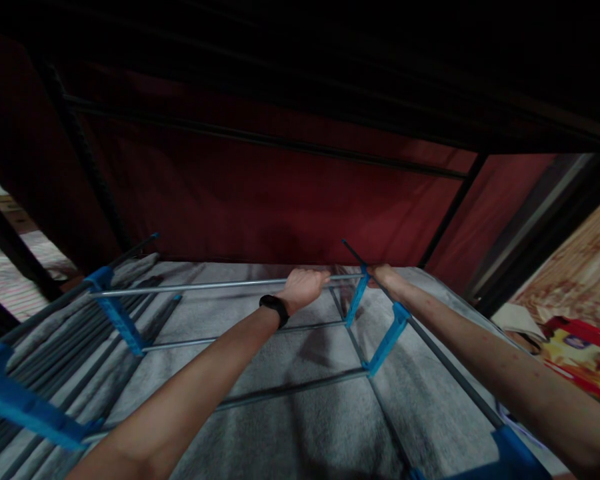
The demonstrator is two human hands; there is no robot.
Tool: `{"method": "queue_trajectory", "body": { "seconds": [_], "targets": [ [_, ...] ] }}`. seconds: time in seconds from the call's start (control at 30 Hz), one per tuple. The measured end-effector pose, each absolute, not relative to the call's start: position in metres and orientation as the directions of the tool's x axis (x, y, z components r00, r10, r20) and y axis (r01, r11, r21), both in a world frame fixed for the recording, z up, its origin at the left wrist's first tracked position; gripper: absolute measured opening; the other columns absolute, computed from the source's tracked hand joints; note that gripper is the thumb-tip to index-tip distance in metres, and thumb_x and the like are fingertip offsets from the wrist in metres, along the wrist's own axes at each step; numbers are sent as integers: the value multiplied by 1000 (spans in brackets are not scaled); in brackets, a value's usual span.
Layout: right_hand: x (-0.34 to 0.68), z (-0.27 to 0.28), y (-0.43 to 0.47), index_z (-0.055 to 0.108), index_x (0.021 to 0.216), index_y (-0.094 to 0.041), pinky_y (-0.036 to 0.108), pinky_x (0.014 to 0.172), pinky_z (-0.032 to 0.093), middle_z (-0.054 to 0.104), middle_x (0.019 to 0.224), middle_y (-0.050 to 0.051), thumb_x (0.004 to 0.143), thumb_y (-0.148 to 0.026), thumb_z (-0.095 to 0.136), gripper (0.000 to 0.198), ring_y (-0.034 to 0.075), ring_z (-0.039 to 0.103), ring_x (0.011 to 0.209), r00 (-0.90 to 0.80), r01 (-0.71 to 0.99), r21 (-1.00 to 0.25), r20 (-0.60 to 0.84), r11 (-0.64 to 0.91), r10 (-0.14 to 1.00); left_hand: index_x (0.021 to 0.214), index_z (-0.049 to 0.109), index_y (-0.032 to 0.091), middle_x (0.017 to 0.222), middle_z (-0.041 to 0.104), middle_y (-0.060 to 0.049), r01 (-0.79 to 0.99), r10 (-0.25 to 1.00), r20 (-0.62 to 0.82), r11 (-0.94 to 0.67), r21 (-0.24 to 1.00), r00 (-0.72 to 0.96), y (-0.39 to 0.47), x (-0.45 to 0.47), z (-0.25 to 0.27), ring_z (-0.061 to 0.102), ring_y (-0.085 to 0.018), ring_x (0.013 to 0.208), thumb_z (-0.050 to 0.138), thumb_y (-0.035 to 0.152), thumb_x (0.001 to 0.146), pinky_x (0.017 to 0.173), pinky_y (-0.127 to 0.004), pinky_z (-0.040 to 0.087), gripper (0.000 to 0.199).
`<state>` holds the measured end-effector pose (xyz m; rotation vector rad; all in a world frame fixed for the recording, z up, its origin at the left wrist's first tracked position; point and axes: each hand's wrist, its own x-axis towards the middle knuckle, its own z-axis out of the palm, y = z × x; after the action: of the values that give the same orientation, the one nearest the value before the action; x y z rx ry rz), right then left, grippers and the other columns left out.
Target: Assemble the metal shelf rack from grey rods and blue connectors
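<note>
My left hand (305, 289), with a black band on its wrist, is closed around a grey metal tube (195, 287) that runs across the frame. At that tube's right end, my right hand (384, 277) grips a blue plastic connector (364, 272); its fingers are partly hidden behind the joint. Tubes and blue connectors form a rack frame lying on grey fabric. Another blue connector (387, 337) sits nearer on the right side. On the left are two more, one at the tube's far end (115, 310) and a larger one (35, 403) close to me.
Several loose grey tubes (55, 370) lie on the grey fabric (300, 440) at left. A red curtain (260, 200) hangs behind, crossed by a dark metal bar (270, 141). A red and yellow package (583, 357) rests at the right beside dark frame posts.
</note>
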<state>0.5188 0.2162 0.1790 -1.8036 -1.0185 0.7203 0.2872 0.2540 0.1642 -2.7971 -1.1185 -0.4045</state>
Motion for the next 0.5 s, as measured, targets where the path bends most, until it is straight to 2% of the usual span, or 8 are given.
{"method": "queue_trajectory", "body": {
  "seconds": [0.27,0.5],
  "targets": [
    [515,181,213,51,64,-17,21,57,49,48,56,-2,76,-13,57,14,10,50,55,490,354,-905,-37,-237,871,109,65,31,109,71,-5,683,696,201,-717,142,689,263,289,170,66,-22,97,33,42,95,78,-30,46,37],
    [512,184,215,52,64,-17,21,55,48,48,57,-1,75,-15,56,12,11,50,56,505,381,-887,-38,-262,862,91,68,24,88,71,-3,675,715,92,-689,265,693,265,289,186,62,-17,74,38,39,91,65,-25,42,33]
  ]
}}
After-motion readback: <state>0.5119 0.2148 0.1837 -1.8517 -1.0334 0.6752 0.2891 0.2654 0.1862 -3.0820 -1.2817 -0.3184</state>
